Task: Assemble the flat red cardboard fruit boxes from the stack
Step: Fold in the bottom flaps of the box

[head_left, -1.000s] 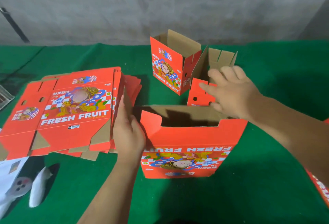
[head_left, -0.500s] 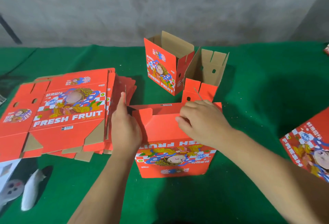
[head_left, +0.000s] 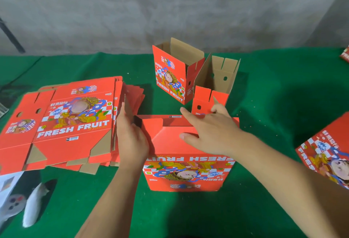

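Your left hand [head_left: 130, 139], fingers straight, braces the box [head_left: 187, 162] by its side flap so it stays square. Your right hand [head_left: 211, 132], fingers spread flat, presses the near flap [head_left: 170, 139] inward. The stack [head_left: 62, 124] lies just beyond your left fingertips.

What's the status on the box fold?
Left hand flat against box side flap. Right hand pressing top flap down. Flat stack waiting left. Nothing blocking.

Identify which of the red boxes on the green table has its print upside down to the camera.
The box under both hands: its FRESH FRUIT lettering reads inverted, unlike the upright box behind and the flat stack.
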